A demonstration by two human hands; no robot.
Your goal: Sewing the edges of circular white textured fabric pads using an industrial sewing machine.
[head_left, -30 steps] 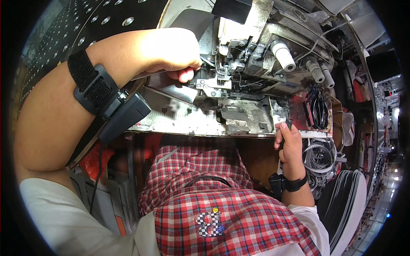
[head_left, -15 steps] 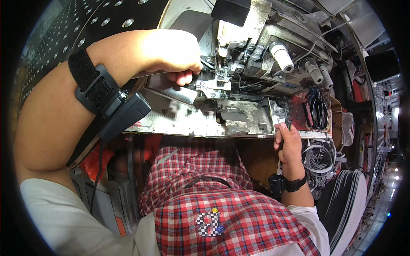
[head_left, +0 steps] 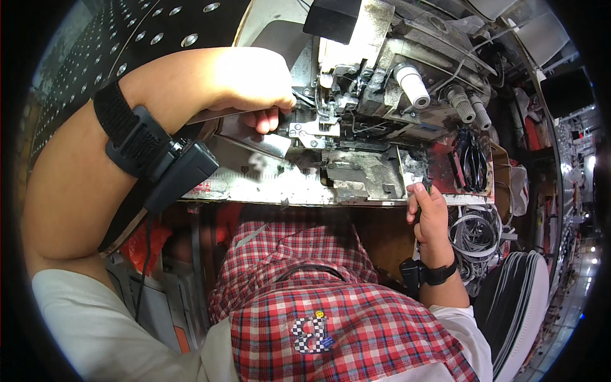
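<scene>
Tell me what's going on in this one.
A person in a red plaid garment works at a grimy sewing machine. The left hand is curled beside its needle area, above a shiny metal plate; its grip is hidden. The right hand, near the table's front edge, seems to hold something small and dark.

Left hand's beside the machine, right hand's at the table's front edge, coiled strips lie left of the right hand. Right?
No, wrong side: the head view shows the coiled strips lying right of the right hand. Left hand beside the machine, right hand at the table's front edge: both stand.
</scene>
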